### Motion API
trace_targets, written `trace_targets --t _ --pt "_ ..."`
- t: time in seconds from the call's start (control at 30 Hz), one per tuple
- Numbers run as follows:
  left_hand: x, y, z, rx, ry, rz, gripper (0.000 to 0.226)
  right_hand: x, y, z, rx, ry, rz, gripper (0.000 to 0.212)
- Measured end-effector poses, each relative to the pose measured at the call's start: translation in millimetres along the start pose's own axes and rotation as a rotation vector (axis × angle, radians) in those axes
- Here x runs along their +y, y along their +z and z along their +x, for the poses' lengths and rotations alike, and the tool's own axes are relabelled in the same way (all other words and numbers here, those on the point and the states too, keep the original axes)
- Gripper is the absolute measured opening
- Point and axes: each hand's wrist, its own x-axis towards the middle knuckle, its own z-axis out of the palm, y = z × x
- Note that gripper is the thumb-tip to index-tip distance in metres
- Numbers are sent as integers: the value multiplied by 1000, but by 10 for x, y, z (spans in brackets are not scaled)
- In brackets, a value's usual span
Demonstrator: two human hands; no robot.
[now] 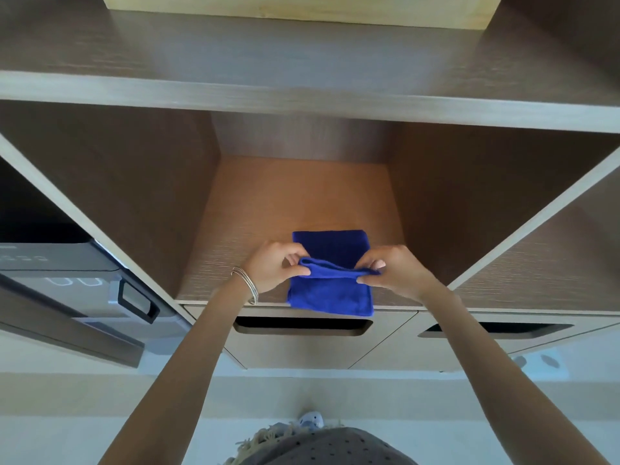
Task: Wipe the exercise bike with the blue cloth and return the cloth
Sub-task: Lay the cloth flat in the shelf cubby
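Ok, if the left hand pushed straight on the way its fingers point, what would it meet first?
The left hand pinches a raised fold of the blue cloth; past that, probably the right hand, pinching the same fold opposite, though depth is unclear.

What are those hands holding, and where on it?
Both the left hand and right hand pinch the blue cloth at the two ends of its raised fold.

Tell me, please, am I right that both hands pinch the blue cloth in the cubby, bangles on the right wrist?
No: the head view shows the bangles on the left wrist. Left hand and right hand do pinch the blue cloth in the cubby.
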Motion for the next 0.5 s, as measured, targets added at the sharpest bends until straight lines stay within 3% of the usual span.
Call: trace_targets --t 0.07,0.17,0.23,0.33,0.4,0.47,0.5 --pt "-52 -16 27 -69 -13 74 13 -55 -105 36 -140 -31 64 18" --pt "-75 -91 158 -73 -48 136 16 -102 -192 190 -182 -6 -4 18" --pt "-8 -175 332 6 -72 159 19 -159 -266 352 -44 12 -45 18" --pt "186 -392 629 246 -45 226 20 -310 -436 541 380 38 -72 23" --pt "329 -569 721 439 35 292 19 -411 -502 559 578 -47 -59 22" --pt "374 -648 675 527 144 300 17 -422 -465 496 604 -122 -70 21" --pt "339 -626 606 486 166 319 16 -390 -404 438 560 -123 -88 21"
